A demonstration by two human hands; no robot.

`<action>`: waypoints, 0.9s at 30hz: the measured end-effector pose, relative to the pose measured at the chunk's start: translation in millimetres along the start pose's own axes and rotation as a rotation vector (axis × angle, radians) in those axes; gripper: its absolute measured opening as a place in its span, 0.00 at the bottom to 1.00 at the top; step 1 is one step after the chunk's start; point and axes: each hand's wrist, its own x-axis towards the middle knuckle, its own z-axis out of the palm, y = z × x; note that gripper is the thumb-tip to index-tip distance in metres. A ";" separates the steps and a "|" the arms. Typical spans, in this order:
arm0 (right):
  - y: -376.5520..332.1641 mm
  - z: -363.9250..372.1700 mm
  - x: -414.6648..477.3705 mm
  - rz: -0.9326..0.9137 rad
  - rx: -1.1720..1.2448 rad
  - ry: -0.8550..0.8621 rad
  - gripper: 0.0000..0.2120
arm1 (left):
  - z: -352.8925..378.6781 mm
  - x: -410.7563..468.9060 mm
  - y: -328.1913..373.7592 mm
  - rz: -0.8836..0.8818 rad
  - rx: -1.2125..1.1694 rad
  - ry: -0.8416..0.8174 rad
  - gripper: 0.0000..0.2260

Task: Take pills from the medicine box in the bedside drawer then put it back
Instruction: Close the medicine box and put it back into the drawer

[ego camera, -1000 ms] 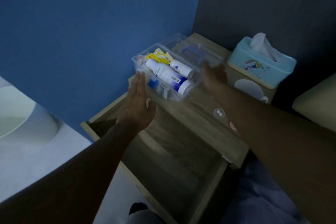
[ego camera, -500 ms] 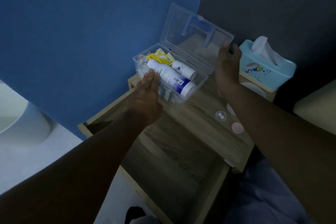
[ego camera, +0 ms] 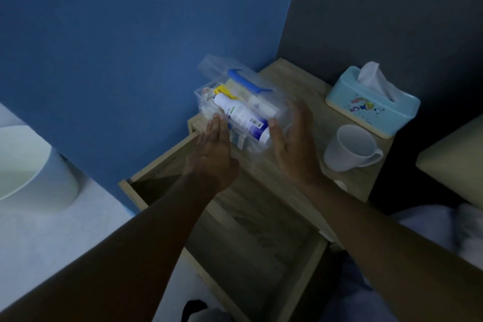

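The clear plastic medicine box point(ego camera: 209, 98) with a blue handle point(ego camera: 245, 81) stands on the wooden bedside table point(ego camera: 290, 81), against the blue wall. Its lid is down, blurred. Inside lie a white bottle point(ego camera: 241, 117) and a yellow packet point(ego camera: 222, 91). My left hand point(ego camera: 213, 150) presses flat against the box's near left side. At the box's right end, my right hand point(ego camera: 295, 144) cups it with the thumb on its front. The open drawer point(ego camera: 251, 246) lies below my forearms, its inside dark.
A white mug point(ego camera: 350, 148) and a light blue tissue box point(ego camera: 373, 104) stand on the table to the right of the medicine box. A small round white thing point(ego camera: 341, 185) lies by my right wrist. A white bin point(ego camera: 28, 165) stands on the floor at left.
The lid, lying back a second ago and half raised after that, has swung down onto the box. My right hand came down with it to the box's right end.
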 end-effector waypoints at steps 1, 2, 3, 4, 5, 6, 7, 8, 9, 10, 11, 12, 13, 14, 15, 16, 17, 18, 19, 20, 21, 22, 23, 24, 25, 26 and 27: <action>3.2 1.5 -6.4 -0.004 -0.054 -0.050 0.24 | 3.3 -3.9 0.9 -0.023 -0.027 0.005 0.44; 6.5 3.3 -13.4 -0.001 -0.125 -0.083 0.25 | 6.1 -6.9 1.5 -0.042 -0.051 0.007 0.43; 9.4 4.8 -19.7 -0.002 -0.189 -0.094 0.26 | 8.1 -9.2 1.9 -0.059 -0.069 0.008 0.42; 11.1 6.0 -24.7 -0.005 -0.232 -0.089 0.27 | 9.1 -10.1 2.5 -0.076 -0.087 0.009 0.41; 11.8 6.8 -26.9 -0.011 -0.261 -0.076 0.28 | 9.6 -10.4 3.1 -0.097 -0.109 0.012 0.40; 11.8 7.5 -27.4 -0.024 -0.289 -0.062 0.28 | 9.4 -9.9 3.9 -0.124 -0.134 0.016 0.39; 11.3 8.7 -26.7 -0.042 -0.319 -0.053 0.27 | 8.9 -9.0 5.1 -0.153 -0.162 0.021 0.39; 10.8 9.5 -25.1 -0.065 -0.347 -0.053 0.26 | 7.9 -7.7 5.9 -0.183 -0.194 0.027 0.38; 9.8 10.2 -23.4 -0.097 -0.371 -0.063 0.25 | 6.8 -5.8 7.0 -0.211 -0.231 0.034 0.38; 8.6 10.6 -21.8 -0.139 -0.395 -0.078 0.23 | 5.5 -3.6 8.0 -0.236 -0.265 0.042 0.37; 7.7 11.1 -21.0 -0.189 -0.421 -0.095 0.22 | 3.9 -0.8 9.2 -0.258 -0.298 0.052 0.36; 6.7 11.8 -21.4 -0.233 -0.449 -0.109 0.21 | 2.4 2.3 9.7 -0.281 -0.339 0.067 0.34; 5.8 12.0 -22.3 -0.264 -0.477 -0.117 0.20 | 0.9 5.7 10.4 -0.307 -0.392 0.089 0.31; 5.0 11.9 -23.5 -0.278 -0.501 -0.120 0.20 | -0.4 8.5 11.1 -0.335 -0.448 0.113 0.28; 4.6 11.6 -24.4 -0.281 -0.513 -0.123 0.20 | -1.4 10.2 12.2 -0.357 -0.493 0.133 0.24; 4.3 11.0 -25.4 -0.280 -0.516 -0.126 0.20 | -2.3 11.5 13.3 -0.377 -0.530 0.143 0.22; 4.1 10.3 -26.3 -0.279 -0.513 -0.130 0.20 | -2.5 12.7 14.1 -0.400 -0.570 0.148 0.20; 3.9 9.3 -26.5 -0.279 -0.510 -0.133 0.20 | -2.7 14.4 14.1 -0.427 -0.616 0.156 0.20; 3.6 8.5 -26.4 -0.282 -0.507 -0.133 0.21 | -2.5 16.3 13.5 -0.450 -0.656 0.178 0.19; 3.1 7.7 -25.8 -0.287 -0.503 -0.129 0.21 | -2.2 18.3 12.0 -0.463 -0.682 0.213 0.19; 2.6 7.0 -25.1 -0.291 -0.499 -0.124 0.20 | -1.9 20.0 10.4 -0.465 -0.689 0.252 0.18; 2.0 6.5 -24.6 -0.292 -0.497 -0.120 0.20 | -1.1 21.3 8.7 -0.461 -0.688 0.284 0.17; 1.3 6.3 -24.6 -0.291 -0.496 -0.118 0.20 | 0.3 22.3 7.6 -0.451 -0.685 0.309 0.16; 0.8 6.3 -24.8 -0.290 -0.496 -0.117 0.20 | 2.4 22.7 6.7 -0.440 -0.684 0.330 0.14; 0.5 6.6 -25.1 -0.290 -0.496 -0.115 0.20 | 4.8 22.9 6.4 -0.430 -0.684 0.351 0.13; 0.5 7.1 -25.3 -0.289 -0.497 -0.112 0.20 | 5.9 22.4 7.4 -0.427 -0.685 0.376 0.12; 0.9 7.4 -25.4 -0.289 -0.497 -0.109 0.21 | 6.3 22.1 8.8 -0.425 -0.670 0.405 0.12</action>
